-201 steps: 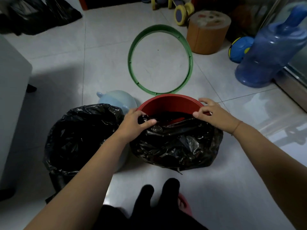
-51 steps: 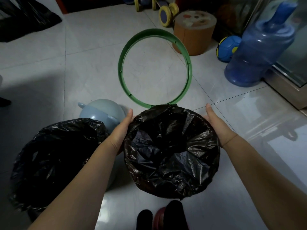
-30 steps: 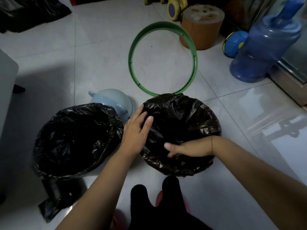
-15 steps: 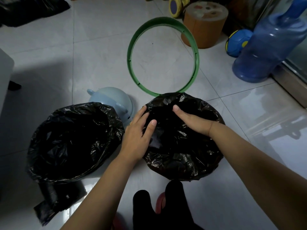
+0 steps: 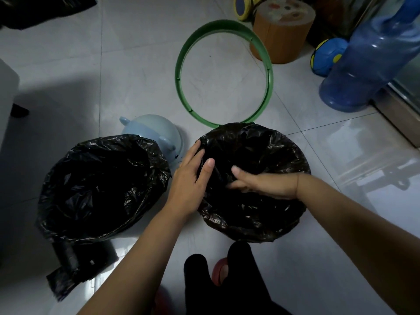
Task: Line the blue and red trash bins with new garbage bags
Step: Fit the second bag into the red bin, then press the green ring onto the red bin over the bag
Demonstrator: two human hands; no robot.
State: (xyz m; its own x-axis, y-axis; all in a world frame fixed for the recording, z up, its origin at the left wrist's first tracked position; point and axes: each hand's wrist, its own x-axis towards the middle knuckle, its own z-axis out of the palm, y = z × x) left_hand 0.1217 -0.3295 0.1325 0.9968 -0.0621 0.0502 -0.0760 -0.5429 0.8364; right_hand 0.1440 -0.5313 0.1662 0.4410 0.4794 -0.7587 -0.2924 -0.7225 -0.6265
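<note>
Two bins stand on the tiled floor, each covered by a black garbage bag. The right bag (image 5: 261,214) hides the red bin completely, its edge folded over the rim. My left hand (image 5: 189,178) lies flat on that bag's left rim, fingers spread. My right hand (image 5: 266,184) reaches inside the same bag, palm down, pressing the plastic; its fingers are apart. The left bag (image 5: 97,185) drapes over the other bin, whose body is hidden. A light blue lid (image 5: 154,130) lies behind the left bag.
A green plastic ring (image 5: 223,73) lies on the floor beyond the right bin. Farther right are an orange stool (image 5: 284,30), a blue ball (image 5: 327,56) and a large blue water bottle (image 5: 368,62). A roll of black bags (image 5: 68,267) lies at the near left.
My right hand has moved from the far side of the bag's opening back toward the near left, deeper inside. My left hand stays on the left rim.
</note>
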